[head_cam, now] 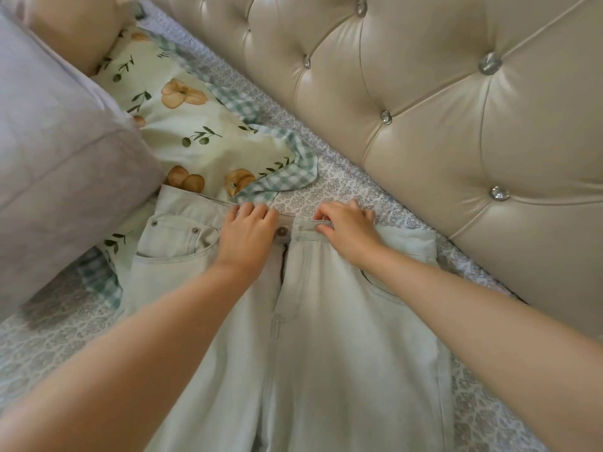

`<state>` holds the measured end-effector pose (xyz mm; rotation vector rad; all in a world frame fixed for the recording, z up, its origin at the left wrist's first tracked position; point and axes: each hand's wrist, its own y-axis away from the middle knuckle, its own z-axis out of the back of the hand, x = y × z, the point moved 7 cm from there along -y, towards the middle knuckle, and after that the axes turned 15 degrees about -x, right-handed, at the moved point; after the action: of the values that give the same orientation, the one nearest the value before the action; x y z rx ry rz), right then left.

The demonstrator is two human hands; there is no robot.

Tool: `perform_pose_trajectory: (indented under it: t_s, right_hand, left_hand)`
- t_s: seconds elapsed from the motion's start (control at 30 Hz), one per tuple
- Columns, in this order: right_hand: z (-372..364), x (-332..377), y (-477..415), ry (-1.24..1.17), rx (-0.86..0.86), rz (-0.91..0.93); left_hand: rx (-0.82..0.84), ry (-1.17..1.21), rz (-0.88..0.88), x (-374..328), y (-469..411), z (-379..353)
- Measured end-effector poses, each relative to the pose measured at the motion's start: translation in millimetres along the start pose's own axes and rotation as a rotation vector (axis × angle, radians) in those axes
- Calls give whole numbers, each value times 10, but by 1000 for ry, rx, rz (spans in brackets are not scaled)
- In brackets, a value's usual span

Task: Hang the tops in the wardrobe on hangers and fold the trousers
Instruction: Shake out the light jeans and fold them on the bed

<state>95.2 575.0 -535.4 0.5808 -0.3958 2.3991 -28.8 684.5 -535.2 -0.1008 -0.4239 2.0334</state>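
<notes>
Tufted headboard [456, 109] behind, patterned bed [326, 187] below. Pale jeans [326, 353] lie flat on the bed, front up, waist toward the headboard. Denim: probably stiffish, fairly heavy, not slippery; waistband the surest hold. Left hand [248, 230] and right hand [349, 230] curl fingers over it, either side of the button [283, 230].

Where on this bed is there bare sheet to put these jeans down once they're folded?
Bare grey-patterned bedsheet shows lower left, between the lilac-grey cushion and the pale denim jeans, and in a narrow strip between the jeans and the tufted beige headboard. Upper left is crowded by the floral pillow.
</notes>
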Motion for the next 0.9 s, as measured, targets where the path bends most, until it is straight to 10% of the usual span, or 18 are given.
perform_pose_trajectory:
  t_s: [0.23,0.5,0.9]
  right_hand:
    - [-145,-23,34,91,-30,49]
    - [488,-174,363,175,-271,217]
    - [892,-997,1310,145,-212,-339]
  left_hand:
    - [62,543,358,-410,752,181]
    - [-39,622,691,-350,1006,211]
    - [56,300,66,-972,1303,368]
